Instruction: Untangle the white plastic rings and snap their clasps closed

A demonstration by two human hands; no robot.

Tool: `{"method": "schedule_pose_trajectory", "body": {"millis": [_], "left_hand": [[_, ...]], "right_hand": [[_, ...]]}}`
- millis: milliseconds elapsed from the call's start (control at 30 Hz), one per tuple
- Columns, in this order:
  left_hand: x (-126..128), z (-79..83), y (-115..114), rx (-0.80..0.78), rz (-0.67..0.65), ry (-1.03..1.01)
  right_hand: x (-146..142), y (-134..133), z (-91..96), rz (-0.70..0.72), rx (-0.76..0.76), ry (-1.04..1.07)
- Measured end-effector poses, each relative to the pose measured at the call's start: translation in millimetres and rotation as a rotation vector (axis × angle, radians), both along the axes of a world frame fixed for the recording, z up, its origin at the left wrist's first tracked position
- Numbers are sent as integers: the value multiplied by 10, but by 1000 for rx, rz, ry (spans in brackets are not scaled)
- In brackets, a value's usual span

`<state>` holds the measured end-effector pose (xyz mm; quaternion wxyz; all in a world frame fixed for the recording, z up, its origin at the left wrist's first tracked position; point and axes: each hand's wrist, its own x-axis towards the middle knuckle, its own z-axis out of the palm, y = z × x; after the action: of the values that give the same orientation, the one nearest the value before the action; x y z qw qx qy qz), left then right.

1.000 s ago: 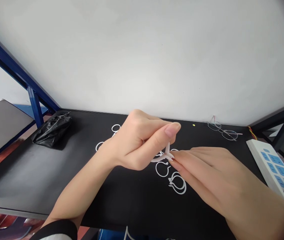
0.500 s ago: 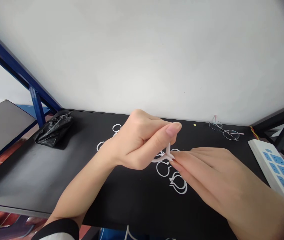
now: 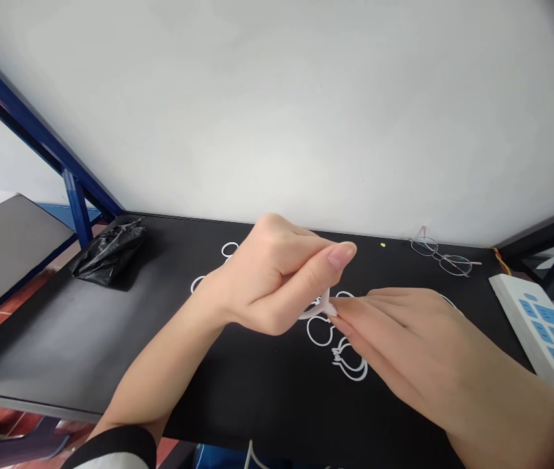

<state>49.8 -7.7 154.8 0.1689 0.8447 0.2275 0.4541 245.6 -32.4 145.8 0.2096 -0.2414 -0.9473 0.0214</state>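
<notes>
Closed in a fist with the thumb on top, my left hand [image 3: 286,273] grips a white plastic ring clip [image 3: 324,306]. Only part of its curved band and its end show below the thumb; the fist hides the rest. My right hand [image 3: 403,332] pinches the clip's tabbed end between thumb and fingertips, so both hands hold the same piece above the table. Under them lie more white ring clips, among them a single one [image 3: 319,331] and an overlapping pair [image 3: 352,365]. Others [image 3: 230,249] lie beyond my left wrist.
A black table [image 3: 135,352] carries everything. At its left sits a crumpled black plastic bag [image 3: 108,254]. Eyeglasses [image 3: 455,264] and a small yellow bit [image 3: 383,245] lie at the back right, with a white and blue power strip [image 3: 515,306] at the right edge. A wall [image 3: 277,117] rises behind.
The view has shifted slightly, so the table things appear a little further right. Both hands keep hold of the ring clip, and its end has tilted slightly at the right fingertips.
</notes>
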Motion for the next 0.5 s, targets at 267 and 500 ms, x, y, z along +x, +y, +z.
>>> {"method": "schedule_pose_trajectory", "body": {"millis": [267, 500], "left_hand": [[-6, 29, -32, -84, 26, 24], [-32, 43, -30, -86, 60, 75]], "right_hand": [[-5, -28, 75, 26, -7, -22], [-6, 17, 16, 24, 28, 17]]}}
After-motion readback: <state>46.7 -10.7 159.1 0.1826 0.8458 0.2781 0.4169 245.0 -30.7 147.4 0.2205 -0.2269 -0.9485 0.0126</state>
